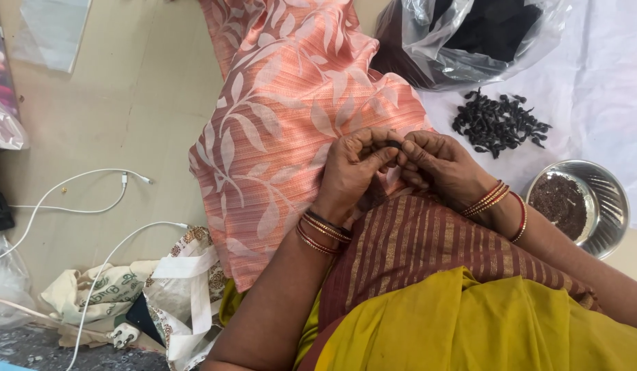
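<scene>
My left hand (351, 170) and my right hand (442, 168) meet over my lap, fingertips pinched together on a small dark pod (393, 144). Both wrists wear thin bangles. Under the hands lies a peach cloth (291, 117) with a pale leaf pattern, draped over my knee. A loose pile of dark pods (498, 124) lies on a white sheet (600, 89) to the right. Beside my right forearm stands a steel bowl (610, 206) holding dark brown bits.
A clear plastic bag (469, 41) with dark contents sits at the top right. White charger cables (78, 206) run across the beige floor on the left. A printed cloth bag (181, 288) lies at the bottom left. More plastic bags sit along the left edge.
</scene>
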